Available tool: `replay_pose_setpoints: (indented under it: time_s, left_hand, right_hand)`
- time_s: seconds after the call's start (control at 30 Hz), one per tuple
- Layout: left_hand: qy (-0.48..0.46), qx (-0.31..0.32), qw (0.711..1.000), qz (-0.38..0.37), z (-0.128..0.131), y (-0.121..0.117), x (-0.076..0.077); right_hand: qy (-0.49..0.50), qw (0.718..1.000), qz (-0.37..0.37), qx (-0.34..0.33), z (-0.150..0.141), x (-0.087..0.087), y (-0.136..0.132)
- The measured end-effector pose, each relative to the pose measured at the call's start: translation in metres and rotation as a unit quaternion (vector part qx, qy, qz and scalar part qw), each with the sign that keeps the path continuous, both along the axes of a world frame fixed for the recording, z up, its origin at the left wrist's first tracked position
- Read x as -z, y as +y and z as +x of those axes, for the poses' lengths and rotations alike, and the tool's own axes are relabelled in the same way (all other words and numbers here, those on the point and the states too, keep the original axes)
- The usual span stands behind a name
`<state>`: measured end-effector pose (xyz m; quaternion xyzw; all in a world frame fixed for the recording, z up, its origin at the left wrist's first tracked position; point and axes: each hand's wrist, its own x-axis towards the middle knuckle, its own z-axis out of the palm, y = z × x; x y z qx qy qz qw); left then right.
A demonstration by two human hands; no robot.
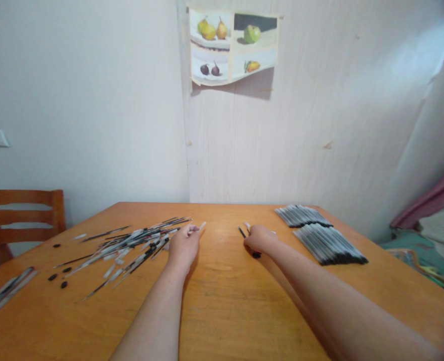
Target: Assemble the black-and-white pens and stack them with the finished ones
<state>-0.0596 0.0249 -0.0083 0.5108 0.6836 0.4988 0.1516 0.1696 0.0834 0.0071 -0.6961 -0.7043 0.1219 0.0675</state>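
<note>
My left hand (184, 244) rests on the wooden table (225, 301) with its fingers closed around a clear pen barrel (200, 227) that sticks out to the right. It lies at the right end of a scattered heap of pen parts (131, 245). My right hand (261, 238) is closed on a pen piece with a black tip (242, 231) showing at its left and a dark end below it. Both forearms reach in from the bottom edge.
Two neat rows of assembled pens (319, 233) lie at the back right of the table. Small black caps (58, 278) and a further bundle of pens (3, 296) sit at the left. A wooden chair (18, 220) stands left; a fruit picture (231, 45) hangs on the wall.
</note>
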Motion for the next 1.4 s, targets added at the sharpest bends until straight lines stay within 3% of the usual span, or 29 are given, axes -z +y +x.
replay_pose_setpoints:
  time_s: [0.2,0.37,0.53,0.73,0.87,0.97,1.13,1.4]
  left_hand:
    - [-0.292,0.056,0.951,0.083,0.006,0.002,-0.003]
    - [-0.361,0.083,0.923,0.104,0.007,0.002,-0.006]
    - [-0.295,0.079,0.943,0.134,0.013,0.0,-0.011]
    - [-0.1,0.117,0.973,0.169,0.021,-0.005,-0.013]
    - [0.047,0.134,0.98,0.139,0.023,-0.009,-0.015]
    - [0.11,0.132,0.979,0.112,0.023,-0.009,-0.013]
    - [0.177,0.137,0.97,0.088,0.02,-0.005,-0.005]
    - [0.235,0.138,0.961,0.053,0.021,-0.006,-0.001]
  right_hand:
    - [-0.004,1.0,-0.003,0.012,-0.003,0.0,-0.001]
    - [0.011,1.0,0.005,0.011,-0.002,0.001,-0.002]
    - [0.044,0.998,0.041,0.009,0.006,0.0,0.0]
    - [0.147,0.983,0.103,-0.038,0.017,-0.01,-0.008]
    - [0.328,0.93,0.128,-0.109,0.024,-0.026,-0.026]
    - [0.418,0.892,0.089,-0.146,0.029,-0.041,-0.04]
    - [0.417,0.89,0.033,-0.183,0.032,-0.056,-0.053]
    - [0.379,0.904,0.035,-0.194,0.03,-0.048,-0.05]
